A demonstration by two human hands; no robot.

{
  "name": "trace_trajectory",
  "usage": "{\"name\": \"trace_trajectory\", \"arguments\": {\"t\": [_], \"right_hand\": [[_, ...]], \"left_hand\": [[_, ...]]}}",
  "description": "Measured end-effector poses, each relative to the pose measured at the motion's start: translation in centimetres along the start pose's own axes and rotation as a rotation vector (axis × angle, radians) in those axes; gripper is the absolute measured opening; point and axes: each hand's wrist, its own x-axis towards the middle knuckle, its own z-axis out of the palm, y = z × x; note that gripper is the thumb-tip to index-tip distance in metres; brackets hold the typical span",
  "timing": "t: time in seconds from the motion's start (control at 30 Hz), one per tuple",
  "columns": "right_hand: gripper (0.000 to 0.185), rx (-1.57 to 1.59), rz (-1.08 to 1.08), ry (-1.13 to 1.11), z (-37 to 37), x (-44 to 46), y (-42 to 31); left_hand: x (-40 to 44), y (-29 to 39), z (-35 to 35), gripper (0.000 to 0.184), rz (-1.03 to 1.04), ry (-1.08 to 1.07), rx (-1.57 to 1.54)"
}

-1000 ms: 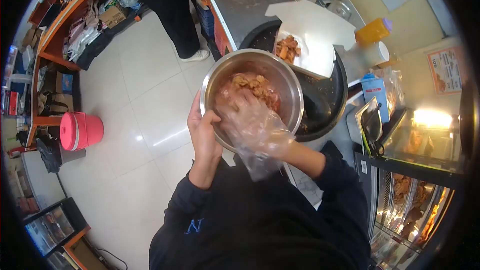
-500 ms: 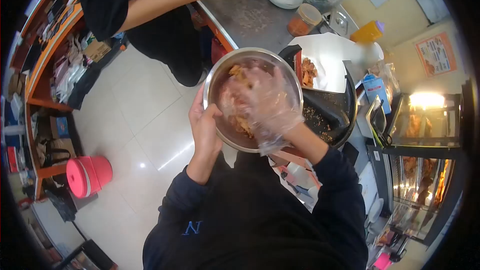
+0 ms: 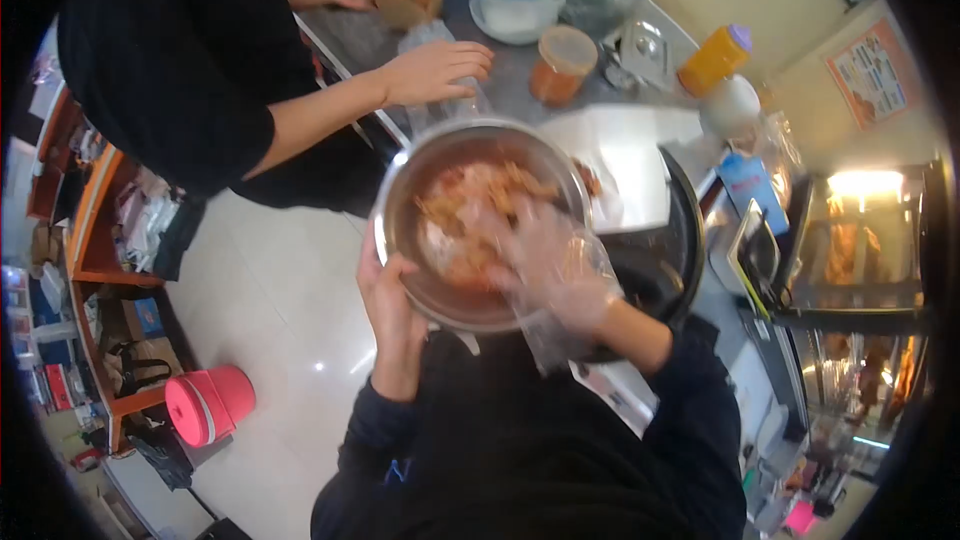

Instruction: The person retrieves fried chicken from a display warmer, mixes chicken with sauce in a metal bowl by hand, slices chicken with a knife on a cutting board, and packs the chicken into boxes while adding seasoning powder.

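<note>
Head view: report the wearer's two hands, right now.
Left hand: closed, holding the metal bowl.
Right hand: gloved, among the food in the bowl; too blurred to tell open or closed.

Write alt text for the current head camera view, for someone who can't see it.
A bare left hand grips a round silver metal bowl while the right hand, in a clear plastic glove, reaches into reddish-brown food inside. An open white box sits beyond, rightward; another person's hand shows past the far rim.

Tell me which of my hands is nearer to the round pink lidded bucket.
Left. Your left hand holds the round silver metal bowl on the side towards the bucket; your right hand is inside the bowl, farther away.
</note>
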Motion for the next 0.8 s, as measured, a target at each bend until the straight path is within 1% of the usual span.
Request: {"name": "trace_trajectory", "arguments": {"t": [0.03,0.07,0.13,0.2,0.23,0.33,0.37,0.43,0.5,0.53,0.57,0.6,0.67,0.73,0.77,0.8], "right_hand": [[0.05,0.055,-0.049,-0.021,-0.8,0.0,-0.4],[0.049,0.115,-0.093,-0.056,-1.2,-0.4,-1.2],[0.048,0.083,-0.232,0.013,-0.9,0.5,-1.7],[0.048,-0.123,-0.425,0.235,0.3,3.1,-2.2],[0.048,-0.25,-0.353,0.127,-0.3,4.5,-2.5],[0.05,-0.125,-0.238,0.012,-2.0,7.8,-0.7],[0.05,-0.064,-0.191,0.182,-2.6,7.3,-1.0],[0.049,0.064,-0.169,0.156,-0.8,9.4,-2.8],[0.047,0.2,-0.101,0.078,-1.1,12.6,-5.2],[0.047,0.085,-0.087,0.163,-0.8,14.6,-5.5],[0.048,-0.035,-0.076,0.248,-0.1,16.5,-5.4],[0.049,-0.159,-0.067,0.334,-0.1,18.2,-5.2],[0.048,-0.244,0.017,0.293,-1.5,19.3,-4.8],[0.05,-0.068,0.122,0.281,-0.6,18.9,-3.2],[0.053,-0.017,0.131,0.303,0.1,17.7,-3.6],[0.056,0.029,0.188,0.25,0.2,17.5,-4.7]], "left_hand": [[0.2,0.1,0.2,0.072,-0.004,-0.028,-0.006],[0.2,-0.1,0.3,0.072,-0.005,0.011,-0.015],[0.6,-0.2,0.3,0.073,-0.054,0.025,-0.031],[1.4,0.0,0.1,0.073,-0.042,0.021,-0.047],[2.1,0.4,-0.2,0.073,-0.033,0.023,-0.039],[4.9,2.5,-1.1,0.074,-0.016,-0.015,-0.031],[6.2,3.4,-1.1,0.074,-0.016,-0.031,-0.036],[10.0,4.9,-1.7,0.072,-0.048,-0.077,-0.063],[12.7,5.1,-2.0,0.074,-0.083,-0.143,-0.061],[13.8,5.1,-2.0,0.075,-0.109,-0.176,-0.059],[14.5,6.0,-1.6,0.076,-0.215,-0.153,0.021],[15.9,5.5,-2.1,0.073,-0.153,-0.235,-0.049],[18.3,6.6,-2.1,0.072,-0.155,-0.254,-0.049],[20.3,7.6,-1.8,0.072,-0.175,-0.282,-0.046],[21.1,8.0,-1.5,0.071,-0.192,-0.299,-0.037],[21.9,8.4,-1.3,0.071,-0.209,-0.316,-0.027]]}}
